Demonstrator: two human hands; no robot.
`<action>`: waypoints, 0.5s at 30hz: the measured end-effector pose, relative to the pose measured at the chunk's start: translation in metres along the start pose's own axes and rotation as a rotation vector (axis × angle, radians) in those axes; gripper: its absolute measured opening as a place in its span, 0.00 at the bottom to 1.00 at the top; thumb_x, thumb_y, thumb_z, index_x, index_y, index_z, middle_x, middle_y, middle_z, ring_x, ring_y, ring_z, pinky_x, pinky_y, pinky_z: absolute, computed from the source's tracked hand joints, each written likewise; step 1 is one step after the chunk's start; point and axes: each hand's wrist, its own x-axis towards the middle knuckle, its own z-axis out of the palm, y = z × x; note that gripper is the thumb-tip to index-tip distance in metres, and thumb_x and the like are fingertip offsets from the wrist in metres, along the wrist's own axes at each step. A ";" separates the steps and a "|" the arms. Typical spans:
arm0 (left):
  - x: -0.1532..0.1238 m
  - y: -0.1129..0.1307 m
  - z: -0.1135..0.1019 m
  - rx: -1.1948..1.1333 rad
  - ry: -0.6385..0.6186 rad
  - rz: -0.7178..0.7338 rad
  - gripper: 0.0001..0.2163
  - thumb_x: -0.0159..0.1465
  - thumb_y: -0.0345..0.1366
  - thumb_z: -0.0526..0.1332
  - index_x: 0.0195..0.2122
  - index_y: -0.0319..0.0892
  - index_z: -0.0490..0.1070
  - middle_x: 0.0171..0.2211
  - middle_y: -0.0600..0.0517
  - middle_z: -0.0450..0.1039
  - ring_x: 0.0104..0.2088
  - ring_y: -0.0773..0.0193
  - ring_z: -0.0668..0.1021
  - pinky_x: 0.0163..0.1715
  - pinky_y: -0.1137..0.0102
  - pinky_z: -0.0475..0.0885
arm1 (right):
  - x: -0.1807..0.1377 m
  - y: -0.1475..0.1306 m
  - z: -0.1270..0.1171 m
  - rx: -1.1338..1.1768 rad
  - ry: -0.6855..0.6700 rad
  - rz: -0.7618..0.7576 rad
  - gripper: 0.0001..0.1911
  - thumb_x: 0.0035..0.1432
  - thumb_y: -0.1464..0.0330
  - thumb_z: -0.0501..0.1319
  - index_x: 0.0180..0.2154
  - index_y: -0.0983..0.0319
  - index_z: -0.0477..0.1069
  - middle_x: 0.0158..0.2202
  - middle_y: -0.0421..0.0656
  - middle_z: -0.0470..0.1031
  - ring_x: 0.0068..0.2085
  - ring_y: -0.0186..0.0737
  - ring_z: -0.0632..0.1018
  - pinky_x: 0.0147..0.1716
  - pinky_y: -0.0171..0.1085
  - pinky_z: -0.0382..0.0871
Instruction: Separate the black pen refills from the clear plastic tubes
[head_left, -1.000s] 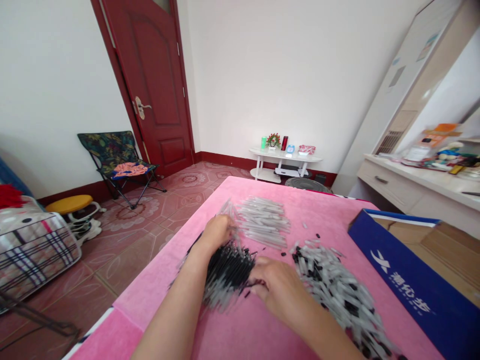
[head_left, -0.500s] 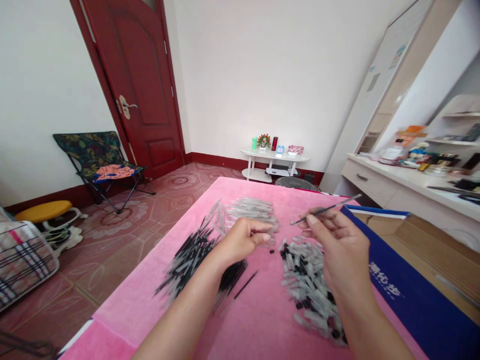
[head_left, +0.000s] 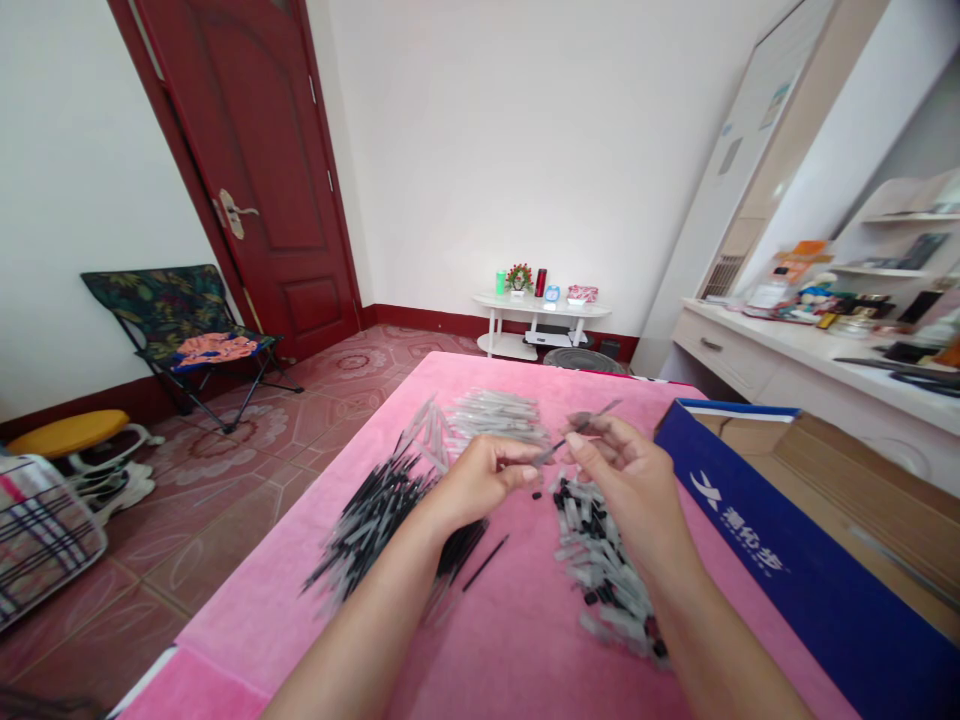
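Above the pink-covered table (head_left: 525, 640), my left hand (head_left: 487, 480) is closed, pinching a small clear plastic pen piece that is blurred and mostly hidden by the fingers. My right hand (head_left: 626, 470) grips a thin grey and dark pen refill (head_left: 600, 412), its lower end meeting my left fingertips. Under my left forearm lies a heap of black-tipped refills (head_left: 375, 520), with one loose black refill (head_left: 486, 563) beside it. Beyond my left hand are clear pen barrels (head_left: 495, 410). A pile of clear caps and black plugs (head_left: 600, 570) lies below my right hand.
A blue open cardboard box (head_left: 720, 500) stands along the table's right side. One small black plug (head_left: 536, 496) lies between the piles. Behind are a white side table (head_left: 544, 305), a folding chair (head_left: 172, 320) and a cluttered white counter (head_left: 810, 340).
My right hand has moved left, bringing the refill to the piece in my left hand. My left hand stays nearly in place. The whole view has shifted slightly.
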 end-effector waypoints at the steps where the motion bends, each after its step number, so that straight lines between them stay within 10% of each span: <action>1: 0.000 -0.001 -0.001 -0.051 0.026 -0.021 0.13 0.54 0.34 0.60 0.39 0.37 0.75 0.29 0.49 0.75 0.30 0.64 0.74 0.34 0.71 0.66 | 0.000 0.000 0.000 0.003 0.018 0.008 0.16 0.49 0.62 0.60 0.39 0.64 0.68 0.34 0.45 0.73 0.29 0.35 0.73 0.22 0.31 0.65; 9: 0.004 -0.011 -0.014 -0.367 0.457 -0.072 0.17 0.51 0.39 0.63 0.41 0.38 0.72 0.28 0.51 0.73 0.27 0.69 0.73 0.31 0.73 0.66 | 0.005 0.031 -0.002 -0.159 -0.115 0.035 0.12 0.51 0.63 0.57 0.32 0.66 0.70 0.28 0.43 0.73 0.27 0.34 0.71 0.25 0.31 0.64; 15: -0.002 -0.018 0.002 -0.564 0.174 -0.082 0.16 0.53 0.40 0.62 0.42 0.39 0.71 0.30 0.49 0.73 0.29 0.67 0.74 0.32 0.72 0.67 | 0.014 0.060 -0.012 -0.430 -0.226 0.029 0.10 0.49 0.66 0.56 0.30 0.65 0.71 0.27 0.43 0.75 0.29 0.37 0.74 0.30 0.34 0.64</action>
